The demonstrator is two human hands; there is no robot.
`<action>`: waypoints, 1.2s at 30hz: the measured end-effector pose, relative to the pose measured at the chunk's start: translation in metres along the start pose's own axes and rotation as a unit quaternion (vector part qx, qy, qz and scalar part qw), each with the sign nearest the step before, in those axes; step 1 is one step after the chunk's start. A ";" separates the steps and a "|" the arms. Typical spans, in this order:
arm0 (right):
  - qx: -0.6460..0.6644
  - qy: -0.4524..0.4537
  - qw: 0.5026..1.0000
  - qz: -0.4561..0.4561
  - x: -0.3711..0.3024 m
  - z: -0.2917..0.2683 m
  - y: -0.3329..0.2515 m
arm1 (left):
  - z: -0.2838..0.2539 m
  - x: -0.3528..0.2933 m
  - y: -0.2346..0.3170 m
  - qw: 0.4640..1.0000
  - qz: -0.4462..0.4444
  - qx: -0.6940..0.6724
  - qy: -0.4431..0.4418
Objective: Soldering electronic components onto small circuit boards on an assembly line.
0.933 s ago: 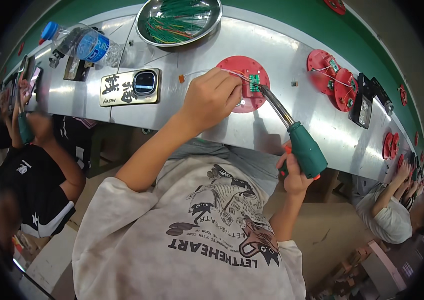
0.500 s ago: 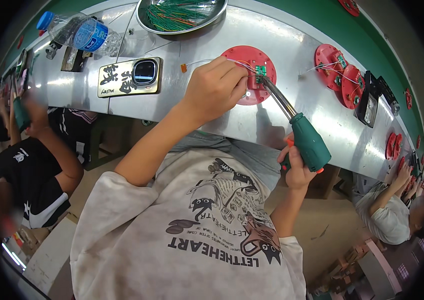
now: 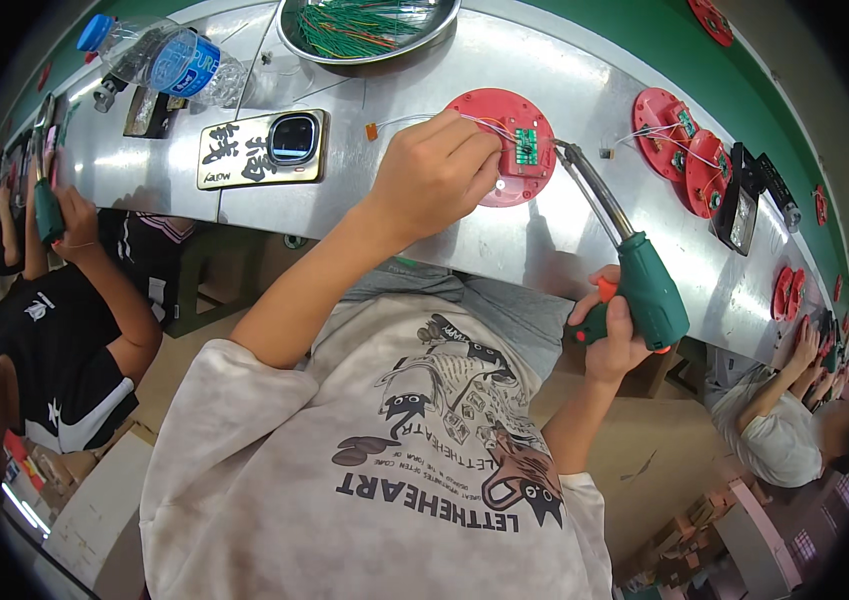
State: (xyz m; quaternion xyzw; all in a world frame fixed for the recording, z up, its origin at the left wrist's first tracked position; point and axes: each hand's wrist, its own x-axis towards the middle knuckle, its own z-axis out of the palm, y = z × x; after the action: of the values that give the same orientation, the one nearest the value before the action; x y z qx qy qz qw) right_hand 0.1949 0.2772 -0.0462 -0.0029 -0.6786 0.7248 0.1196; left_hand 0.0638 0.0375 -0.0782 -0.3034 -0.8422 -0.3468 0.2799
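Note:
Palm down, my left hand (image 3: 436, 178) is closed at the left part of a round red plate (image 3: 509, 192), pinching thin wires whose ends under the fingers are hidden. The wires (image 3: 485, 122) run across to a small green circuit board (image 3: 526, 146) on the plate. An orange tab (image 3: 371, 131) lies left of the hand, at the end of a white wire. Wrapped round the handle of a green soldering gun (image 3: 652, 285) is my right hand (image 3: 612, 330). Its metal tip is just past the plate's right rim, apart from the board.
A phone (image 3: 262, 150), a plastic bottle (image 3: 159, 65) and a metal bowl (image 3: 369, 62) of green and orange wires stand on the metal bench. More red plates (image 3: 656, 120) with boards lie to the right, beside a black box (image 3: 739, 205). Co-workers sit on both sides.
The soldering gun has moved right and slightly down with my right hand, its tip lifting off the circuit board. My left hand stays almost where it was.

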 end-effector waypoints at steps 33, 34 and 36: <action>-0.076 -0.054 0.994 0.056 0.004 -0.004 -0.007 | -0.001 -0.002 0.002 1.000 0.015 0.026 -0.003; -0.059 -0.043 0.996 0.044 0.003 -0.003 -0.006 | -0.001 -0.001 0.002 1.000 0.015 0.027 -0.002; -0.040 -0.034 0.998 0.034 0.003 -0.002 -0.005 | -0.002 -0.001 0.002 0.999 0.020 0.029 -0.004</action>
State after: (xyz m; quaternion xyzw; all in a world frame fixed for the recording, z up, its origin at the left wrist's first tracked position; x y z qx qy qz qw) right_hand 0.1930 0.2797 -0.0410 -0.0057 -0.7105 0.7001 0.0715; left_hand 0.0665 0.0369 -0.0773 -0.3132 -0.8468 -0.3153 0.2923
